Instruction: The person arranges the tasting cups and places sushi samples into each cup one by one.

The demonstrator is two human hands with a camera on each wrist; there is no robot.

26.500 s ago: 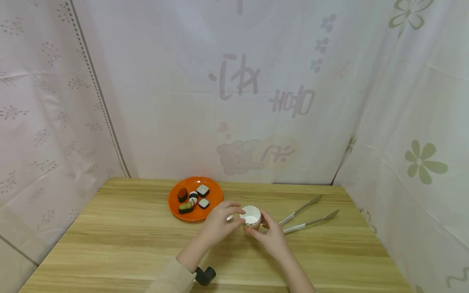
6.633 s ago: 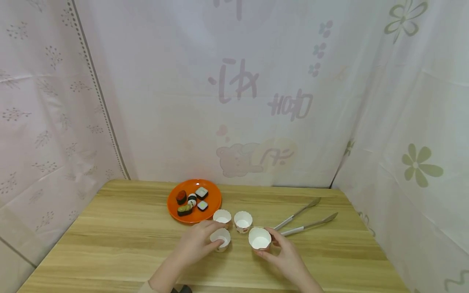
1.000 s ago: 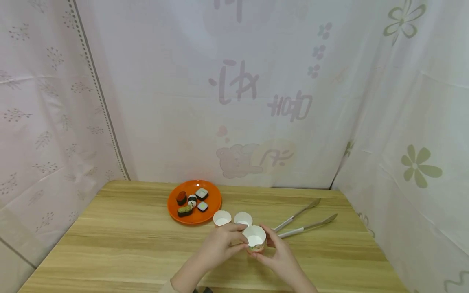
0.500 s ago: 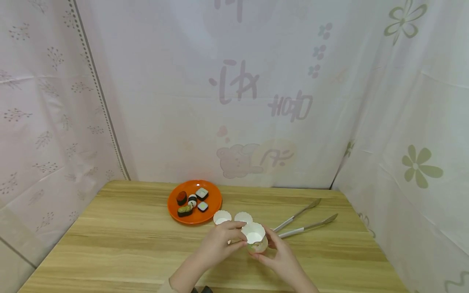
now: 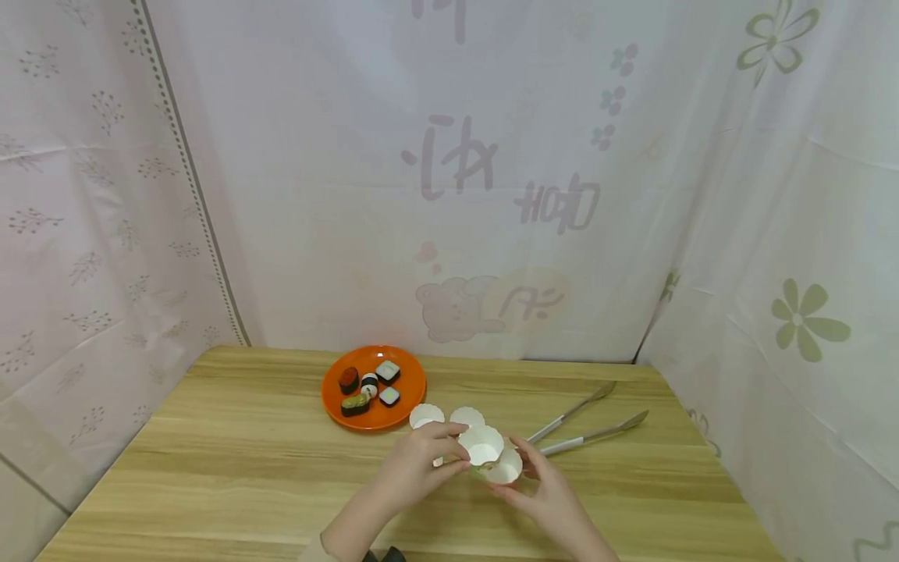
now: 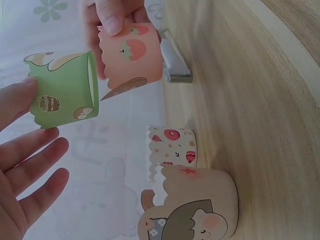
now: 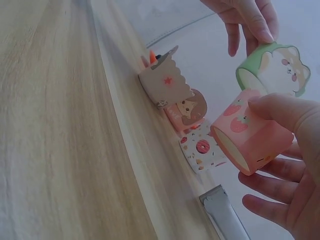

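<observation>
Cup (image 5: 481,446) in left hand (image 5: 420,462); white sliver (image 5: 438,461) behind, possibly another cup

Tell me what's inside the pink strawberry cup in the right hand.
The head view shows only white lining inside the pink cup. The green cup overlaps part of its opening, so the rest can't be seen.

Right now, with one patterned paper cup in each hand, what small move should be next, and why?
Probably the left hand should set the green scalloped paper cup base-down on the wooden table: it looks fully out of the pink strawberry-printed paper cup, which the right hand holds, and other patterned paper cups already stand on the table.
</observation>
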